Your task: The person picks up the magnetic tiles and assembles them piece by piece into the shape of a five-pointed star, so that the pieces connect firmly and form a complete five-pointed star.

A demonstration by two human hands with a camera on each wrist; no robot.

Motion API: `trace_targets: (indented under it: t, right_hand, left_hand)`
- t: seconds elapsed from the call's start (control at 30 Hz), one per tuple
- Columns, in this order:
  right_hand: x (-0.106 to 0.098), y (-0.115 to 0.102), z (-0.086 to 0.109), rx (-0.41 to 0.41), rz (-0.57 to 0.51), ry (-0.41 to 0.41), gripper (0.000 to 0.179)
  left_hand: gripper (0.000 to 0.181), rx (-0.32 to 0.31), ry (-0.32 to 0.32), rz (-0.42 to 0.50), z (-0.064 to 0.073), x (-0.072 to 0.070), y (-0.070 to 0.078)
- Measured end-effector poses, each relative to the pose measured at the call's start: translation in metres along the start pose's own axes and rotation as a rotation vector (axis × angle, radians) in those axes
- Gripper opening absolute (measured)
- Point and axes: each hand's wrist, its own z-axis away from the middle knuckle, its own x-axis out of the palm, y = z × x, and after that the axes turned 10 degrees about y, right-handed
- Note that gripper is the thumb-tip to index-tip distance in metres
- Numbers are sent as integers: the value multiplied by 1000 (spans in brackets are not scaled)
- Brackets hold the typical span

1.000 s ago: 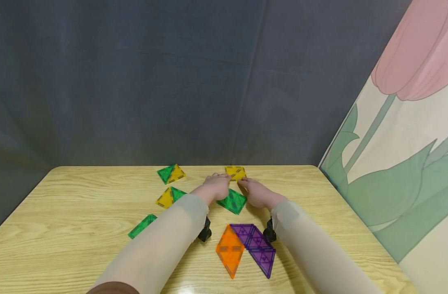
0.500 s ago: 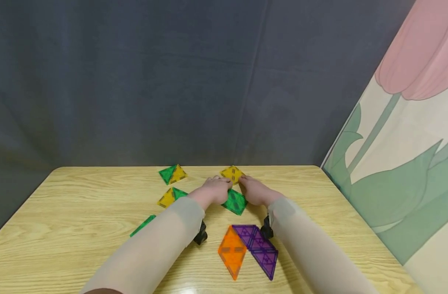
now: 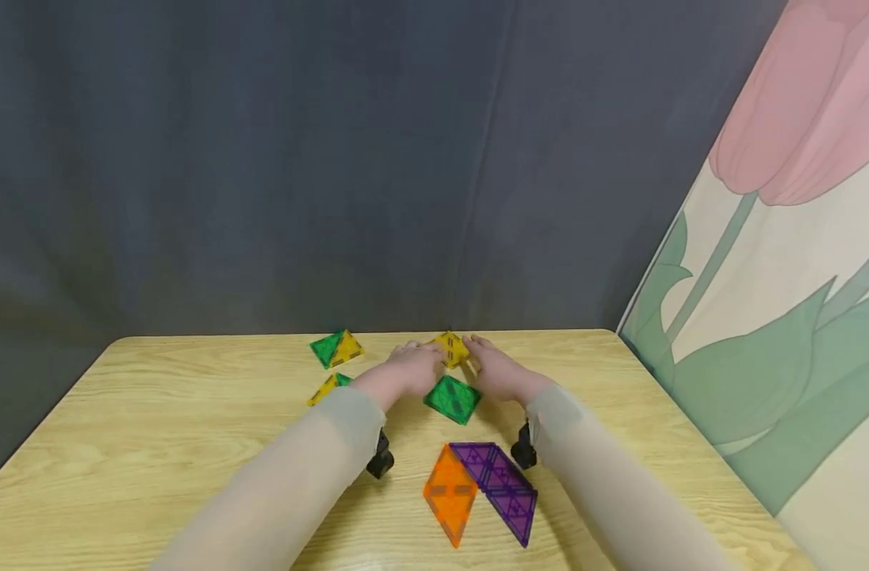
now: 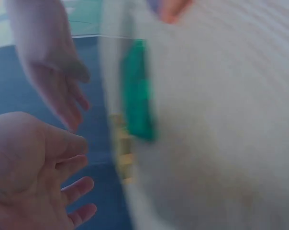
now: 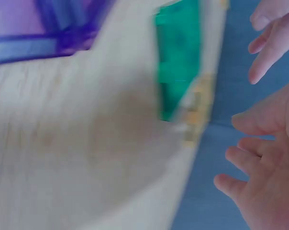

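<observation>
My left hand [image 3: 411,369] and right hand [image 3: 497,371] hover on either side of a yellow translucent diamond [image 3: 450,349] at the table's far edge. Fingers of both hands are spread and hold nothing in the wrist views, where the left palm [image 4: 29,172] and right palm [image 5: 273,163] are apart from the tiles. Just nearer lies a green diamond [image 3: 453,400], flat on the wood and between my wrists. The diamond's left edge is partly hidden by my left fingers in the head view.
Closer to me, an orange diamond [image 3: 450,496] touches a chain of purple triangles [image 3: 501,484]. A green-and-yellow pair [image 3: 337,347] lies at the back left; my left sleeve partly covers another pair [image 3: 327,388]. A dark curtain [image 3: 299,166] hangs behind the wooden table [image 3: 156,444].
The yellow tiles turned from a slanted shape to an upright diamond under my fingers. Since then, both hands have come off it and moved slightly apart.
</observation>
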Motion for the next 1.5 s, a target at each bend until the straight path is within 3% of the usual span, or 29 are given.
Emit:
trace_targets:
  t: [0.13, 0.23, 0.3, 0.43, 0.57, 0.77, 0.87, 0.97, 1.13, 1.23, 1.37, 1.43, 1.5]
  right_hand:
    - [-25, -9, 32, -80, -15, 25, 66]
    - [-36, -17, 65, -155, -2, -15, 63]
    - [-37, -21, 89, -192, 0, -68, 61]
    - [-28, -25, 130, -223, 9, -193, 57]
    - [-11, -28, 154, -251, 46, -231, 54]
    - [6, -37, 175, -263, 130, -231, 56]
    - [11, -44, 183, -309, 145, -197, 55]
    - [14, -53, 190, -353, 110, -174, 53]
    - [15, -59, 196, -408, 135, -79, 55]
    - [15, -55, 196, -353, 196, -33, 58]
    - [13, -43, 194, -245, 195, -42, 61]
    - [13, -39, 193, -192, 172, -38, 61]
    - [12, -34, 191, -123, 135, -19, 57]
  left_hand:
    - [54, 29, 70, 3, 35, -33, 2]
    - [56, 64, 97, -23, 72, -50, -3]
    - [55, 85, 104, -29, 100, -54, -10]
    - [52, 92, 81, 16, 159, -49, -24]
    - [50, 102, 60, 86, 208, -36, -35]
    - [52, 158, 33, 181, 258, -19, -42]
    - [56, 180, 36, 184, 270, -14, -43]
    - [59, 219, 81, 161, 279, -9, -43]
    - [61, 238, 138, 162, 285, -3, -42]
    - [60, 243, 112, 172, 281, -2, -36]
    - [58, 266, 18, 176, 267, -2, -18]
    - [57, 245, -37, 209, 255, -1, -9]
    - [54, 177, -83, 326, 241, 2, -2]
